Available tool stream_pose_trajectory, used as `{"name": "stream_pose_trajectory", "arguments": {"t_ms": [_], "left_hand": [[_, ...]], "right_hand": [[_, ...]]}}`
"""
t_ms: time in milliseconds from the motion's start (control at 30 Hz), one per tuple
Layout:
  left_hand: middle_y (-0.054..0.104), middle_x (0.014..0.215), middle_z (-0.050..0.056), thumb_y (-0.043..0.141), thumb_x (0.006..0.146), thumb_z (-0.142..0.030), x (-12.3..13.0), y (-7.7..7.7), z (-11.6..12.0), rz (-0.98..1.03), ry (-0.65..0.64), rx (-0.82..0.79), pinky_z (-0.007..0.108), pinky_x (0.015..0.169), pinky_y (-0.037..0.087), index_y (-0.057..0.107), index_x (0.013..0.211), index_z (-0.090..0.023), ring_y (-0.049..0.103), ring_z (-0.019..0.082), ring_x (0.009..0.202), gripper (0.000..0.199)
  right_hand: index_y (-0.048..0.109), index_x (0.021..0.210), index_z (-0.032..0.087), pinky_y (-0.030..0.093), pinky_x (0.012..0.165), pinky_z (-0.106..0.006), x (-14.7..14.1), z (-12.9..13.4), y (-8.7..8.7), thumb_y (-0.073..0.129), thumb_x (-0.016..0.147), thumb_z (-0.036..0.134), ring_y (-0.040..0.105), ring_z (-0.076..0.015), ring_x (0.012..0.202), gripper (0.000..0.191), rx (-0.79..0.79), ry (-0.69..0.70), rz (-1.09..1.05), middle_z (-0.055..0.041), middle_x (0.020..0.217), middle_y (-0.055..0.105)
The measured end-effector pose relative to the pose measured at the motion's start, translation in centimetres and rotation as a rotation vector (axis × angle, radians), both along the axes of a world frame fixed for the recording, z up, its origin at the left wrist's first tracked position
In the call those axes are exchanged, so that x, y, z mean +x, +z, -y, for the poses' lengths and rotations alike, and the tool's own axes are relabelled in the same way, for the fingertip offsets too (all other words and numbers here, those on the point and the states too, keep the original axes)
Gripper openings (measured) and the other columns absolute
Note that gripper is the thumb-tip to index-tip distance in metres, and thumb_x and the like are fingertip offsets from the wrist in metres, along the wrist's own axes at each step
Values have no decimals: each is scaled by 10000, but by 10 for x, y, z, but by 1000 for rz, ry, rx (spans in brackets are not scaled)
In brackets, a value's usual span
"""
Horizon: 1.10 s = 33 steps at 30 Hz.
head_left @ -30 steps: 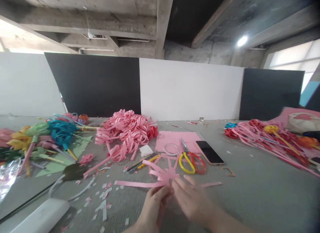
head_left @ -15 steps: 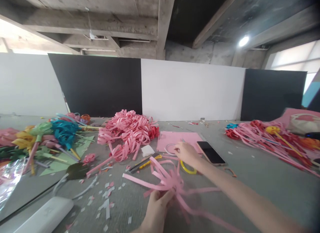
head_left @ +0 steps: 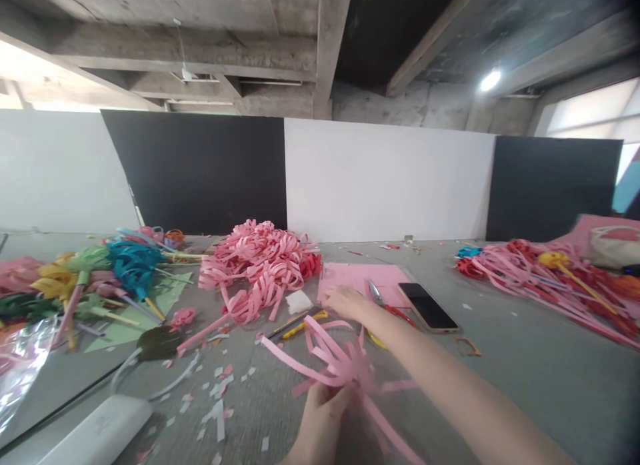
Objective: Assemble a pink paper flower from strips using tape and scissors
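My left hand, low in the middle, pinches the gathered centre of a bunch of pink paper strips. Its loose strips fan out to both sides and toward me. Reaching past the bunch, my right hand is over the left front of a pink paper sheet. Its fingers point down and left; their tips are blurred, and I cannot see whether they hold anything. Right of that hand lie scissors with red handles. A yellow-handled tool sits just left of it, and a yellow ring shows partly under my forearm.
A phone lies right of the sheet. Behind left is a heap of pink strip flowers; coloured paper flowers lie farther left. A white power bank with a cable is front left, near paper scraps. More pink strips lie right.
My right hand has moved left across the pink sheet, uncovering the scissors. The pale ring beside it no longer shows. My left hand keeps its pinch on the strips, shifted slightly right.
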<state>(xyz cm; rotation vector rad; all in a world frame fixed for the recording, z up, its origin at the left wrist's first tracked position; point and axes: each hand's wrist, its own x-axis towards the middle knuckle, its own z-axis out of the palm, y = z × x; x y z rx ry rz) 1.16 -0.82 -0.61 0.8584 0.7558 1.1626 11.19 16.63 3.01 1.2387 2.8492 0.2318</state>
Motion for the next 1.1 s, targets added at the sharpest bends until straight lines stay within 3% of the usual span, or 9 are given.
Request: {"name": "stream_pose_trajectory", "arguments": {"t_ms": [267,600,900,1100], "left_hand": [[662,822,101,594,678,-213,-1,-2,-1,-1,-20,1,272,692,418,651,904,-99,581,202,745,259],[666,822,101,593,684,-223,-1,4,3,42,-58,14,286,702,424,656,892,-106,589,210,749,247],[657,849,112,573,693,-188,-1,-3,0,48,-52,14,295,743,419,643,910,-96,585,211,785,245],[659,818,97,569,688,-165,-1,-1,1,41,-21,-31,285,729,418,643,877,-90,584,199,774,217]], "right_hand": [[497,1068,146,469,736,-363,-2,4,-9,482,833,270,553,-176,883,266,-63,-187,33,-62,1070,531],[494,1071,150,463,750,-369,-12,7,-13,477,836,270,548,-176,895,265,-25,-223,-111,-68,1076,528],[500,1061,158,462,752,-369,-9,4,-21,468,841,270,548,-171,892,250,55,-329,-574,-64,1075,530],[510,1042,159,474,721,-347,-9,-5,0,468,841,273,559,-157,852,235,115,-441,-1014,-55,1047,543]]}}
